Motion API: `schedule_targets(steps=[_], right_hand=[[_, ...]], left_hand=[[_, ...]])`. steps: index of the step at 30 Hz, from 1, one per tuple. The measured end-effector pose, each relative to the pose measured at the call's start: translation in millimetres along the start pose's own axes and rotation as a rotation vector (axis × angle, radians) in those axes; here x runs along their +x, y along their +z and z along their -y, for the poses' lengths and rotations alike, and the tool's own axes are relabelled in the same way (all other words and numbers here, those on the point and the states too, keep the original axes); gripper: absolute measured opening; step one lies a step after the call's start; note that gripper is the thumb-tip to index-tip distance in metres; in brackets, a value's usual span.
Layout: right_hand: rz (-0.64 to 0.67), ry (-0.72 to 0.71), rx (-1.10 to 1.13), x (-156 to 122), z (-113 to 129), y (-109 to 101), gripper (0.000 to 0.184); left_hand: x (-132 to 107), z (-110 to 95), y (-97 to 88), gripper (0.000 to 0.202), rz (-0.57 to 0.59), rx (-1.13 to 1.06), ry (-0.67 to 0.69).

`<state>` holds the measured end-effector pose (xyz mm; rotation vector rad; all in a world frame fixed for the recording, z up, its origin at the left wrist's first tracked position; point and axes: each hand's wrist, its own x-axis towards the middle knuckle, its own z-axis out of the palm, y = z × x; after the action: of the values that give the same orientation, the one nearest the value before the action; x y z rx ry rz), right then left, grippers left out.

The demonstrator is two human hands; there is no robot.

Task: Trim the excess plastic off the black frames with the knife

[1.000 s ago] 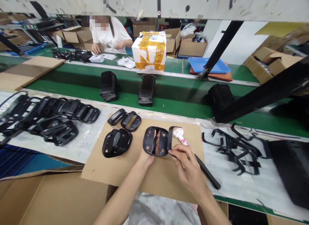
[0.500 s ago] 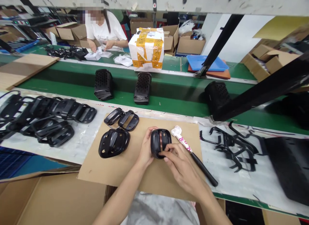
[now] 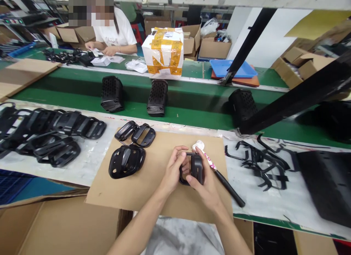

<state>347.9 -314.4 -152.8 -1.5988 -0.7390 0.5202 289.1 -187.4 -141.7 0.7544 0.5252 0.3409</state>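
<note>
Over the cardboard sheet [image 3: 156, 196], a black plastic frame [image 3: 196, 167] with rounded corners and a crosspiece is held between both hands, turned partly on its side. My left hand [image 3: 172, 171] is closed on its left edge, thumb and fingers near the top. Gripping the right side is my right hand [image 3: 207, 183], its thumb across the lower front. Beside that hand lies a black-handled tool [image 3: 229, 188] whose head is wrapped in white and pink-printed material. Similar black frames [image 3: 127, 162] rest left of my hands on the sheet.
More black frames [image 3: 67, 123] are heaped at the left. Thin bent black strips [image 3: 265, 163] and a black panel [image 3: 326, 185] lie right. Perforated black housings [image 3: 157, 98] stand on the green conveyor [image 3: 189, 109]. Opposite, a person [image 3: 116, 32] handles white items. A black post [image 3: 296, 96] slants across the right.
The frame has been turned from face-up to edge-on. My right hand has shifted from fingering its middle to gripping its right side. The head view has shifted slightly.
</note>
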Motion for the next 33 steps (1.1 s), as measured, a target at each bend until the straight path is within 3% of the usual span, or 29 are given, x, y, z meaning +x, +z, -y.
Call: schedule_targets(steps=[2,7,11,18,24,29,33], right_hand=[[-0.043,-0.027,0.016,2.4,1.9,1.5,0.084],[0.008,-0.008,0.071,4.4,6.8,-2.6,0.088],[0.068,-0.02,0.057,0.7,6.9,-7.2,0.085],[0.145,-0.067,-0.044,-1.9,6.8,-21.7,0.088],[0.117,-0.144,-0.035,-0.4,6.1,-25.8,0.085],[0.15,-0.191,-0.036,-4.5,8.9,-28.1,0.086],[0.12,-0.176,0.039,-1.1,14.5,-30.0,0.083]], left_hand=[[-0.3,-0.3,-2.6,0.041,0.012,-0.044,-0.039],[0.0,-10.5,-12.1,0.041,0.131,-0.245,-0.329],[-0.4,-16.7,-18.7,0.034,0.128,-0.279,-0.404],[-4.3,-14.5,-21.9,0.03,0.074,-0.266,-0.391],[-4.9,-21.7,-14.6,0.032,0.192,-0.233,-0.393],[-13.2,-26.0,-7.0,0.033,0.138,-0.226,-0.36],[-19.2,-19.8,0.5,0.037,0.089,-0.188,-0.25]])
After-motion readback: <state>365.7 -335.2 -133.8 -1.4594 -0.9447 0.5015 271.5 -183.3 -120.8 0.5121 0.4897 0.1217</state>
